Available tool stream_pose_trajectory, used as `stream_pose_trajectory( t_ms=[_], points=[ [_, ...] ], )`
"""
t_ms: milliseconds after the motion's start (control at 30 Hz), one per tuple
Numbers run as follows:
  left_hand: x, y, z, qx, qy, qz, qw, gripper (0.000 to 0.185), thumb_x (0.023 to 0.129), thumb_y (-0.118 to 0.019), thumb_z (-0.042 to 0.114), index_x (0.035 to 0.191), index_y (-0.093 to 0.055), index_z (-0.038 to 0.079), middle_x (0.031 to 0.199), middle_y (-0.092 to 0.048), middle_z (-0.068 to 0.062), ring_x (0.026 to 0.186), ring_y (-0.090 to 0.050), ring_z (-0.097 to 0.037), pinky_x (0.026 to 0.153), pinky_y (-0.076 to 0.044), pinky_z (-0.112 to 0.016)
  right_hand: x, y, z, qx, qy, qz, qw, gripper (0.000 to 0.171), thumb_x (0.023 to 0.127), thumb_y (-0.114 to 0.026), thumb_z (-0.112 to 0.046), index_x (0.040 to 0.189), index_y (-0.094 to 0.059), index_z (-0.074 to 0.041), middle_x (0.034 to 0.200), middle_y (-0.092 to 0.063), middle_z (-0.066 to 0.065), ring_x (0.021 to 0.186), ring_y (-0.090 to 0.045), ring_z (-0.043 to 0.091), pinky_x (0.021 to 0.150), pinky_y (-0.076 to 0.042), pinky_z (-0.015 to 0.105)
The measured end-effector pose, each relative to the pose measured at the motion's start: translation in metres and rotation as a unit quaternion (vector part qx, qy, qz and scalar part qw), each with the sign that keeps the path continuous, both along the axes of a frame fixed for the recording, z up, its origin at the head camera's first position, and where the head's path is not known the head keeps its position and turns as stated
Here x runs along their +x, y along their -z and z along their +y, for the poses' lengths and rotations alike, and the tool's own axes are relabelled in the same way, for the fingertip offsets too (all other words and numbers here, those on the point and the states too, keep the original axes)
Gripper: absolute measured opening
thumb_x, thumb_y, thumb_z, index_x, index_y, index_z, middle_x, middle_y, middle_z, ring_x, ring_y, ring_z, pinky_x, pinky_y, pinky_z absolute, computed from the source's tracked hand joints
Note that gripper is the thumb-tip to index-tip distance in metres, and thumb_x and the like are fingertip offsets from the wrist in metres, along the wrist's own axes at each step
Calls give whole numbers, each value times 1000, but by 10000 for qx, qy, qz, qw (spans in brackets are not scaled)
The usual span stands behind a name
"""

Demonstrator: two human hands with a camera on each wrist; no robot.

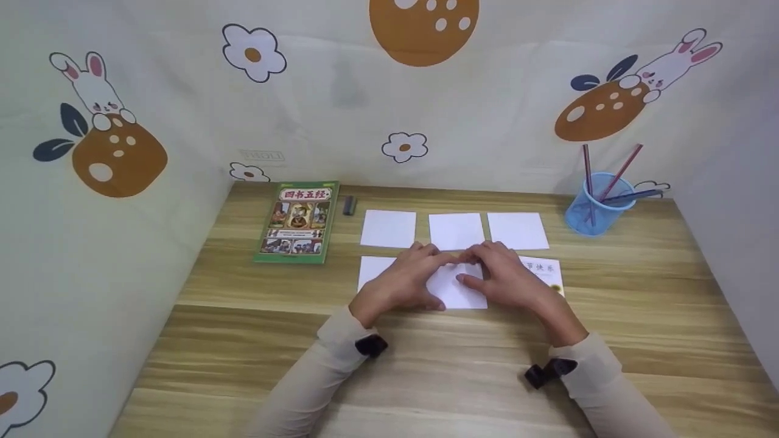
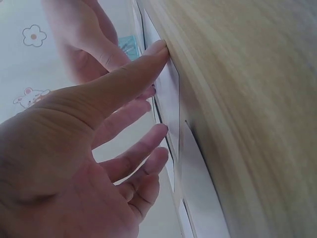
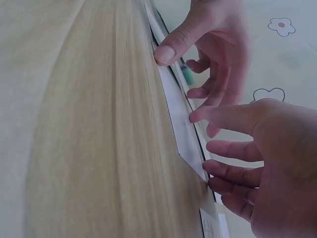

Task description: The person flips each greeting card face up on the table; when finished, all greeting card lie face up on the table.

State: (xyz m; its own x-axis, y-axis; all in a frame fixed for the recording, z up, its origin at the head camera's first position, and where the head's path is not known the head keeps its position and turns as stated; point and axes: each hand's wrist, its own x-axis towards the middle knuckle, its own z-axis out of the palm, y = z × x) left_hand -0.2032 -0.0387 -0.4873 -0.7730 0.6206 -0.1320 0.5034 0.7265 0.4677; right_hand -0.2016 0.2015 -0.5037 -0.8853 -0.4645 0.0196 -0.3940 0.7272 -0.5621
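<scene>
The middle white card lies flat on the tabletop, in the near row between a partly covered white card and a printed card. The left grip stands wide over its left part, thumb at the near-left corner, index fingertip at the far edge. The right grip stands loosely spread, fingertips along the far edge; whether its thumb touches the card cannot be told.
</scene>
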Motion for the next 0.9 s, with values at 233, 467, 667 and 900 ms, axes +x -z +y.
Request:
stream_pose_trajectory(
  t_ms=[233, 467, 667, 900],
  points=[
    [2, 1, -1, 261, 152, 127, 9995, 93, 82, -98, 28, 161, -50, 33, 143, -60, -4, 131, -54, -23, 117, -44, -41, -1, 3, -1, -17, 142, 77, 9999, 35, 99, -79, -33, 124, -76, -8, 111, -71, 8, 108, -58, 28, 96, -43, 47],
    [1, 1, 0, 187, 77, -8, 9998, 90, 81, -98, 30, 159, -53, 30, 144, -59, -6, 133, -48, -25, 119, -41, -44, 1, 1, -2, 92, 374, -239, 9990, 44, 93, -85, -47, 118, -69, -14, 116, -65, 4, 114, -54, 26, 102, -40, 48],
    [0, 3, -1, 482, 17, -16, 9988, 97, 79, -100, 26, 162, -50, 34, 139, -55, -6, 127, -49, -22, 113, -47, -38, 1, -2, -5, -13, 393, -313, 9987, 43, 97, -83, -35, 130, -71, -11, 125, -73, 7, 122, -59, 31, 110, -40, 55],
    [-10, -3, -6, 1989, -231, 14, 9797, 61, 92, -83, 3, 148, -63, 16, 129, -65, -9, 103, -67, -19, 88, -61, -29, 0, -7, -7, -218, 585, 199, 9979, 27, 94, -87, -24, 120, -81, -17, 96, -65, 5, 91, -54, 21, 81, -44, 36]
  ],
)
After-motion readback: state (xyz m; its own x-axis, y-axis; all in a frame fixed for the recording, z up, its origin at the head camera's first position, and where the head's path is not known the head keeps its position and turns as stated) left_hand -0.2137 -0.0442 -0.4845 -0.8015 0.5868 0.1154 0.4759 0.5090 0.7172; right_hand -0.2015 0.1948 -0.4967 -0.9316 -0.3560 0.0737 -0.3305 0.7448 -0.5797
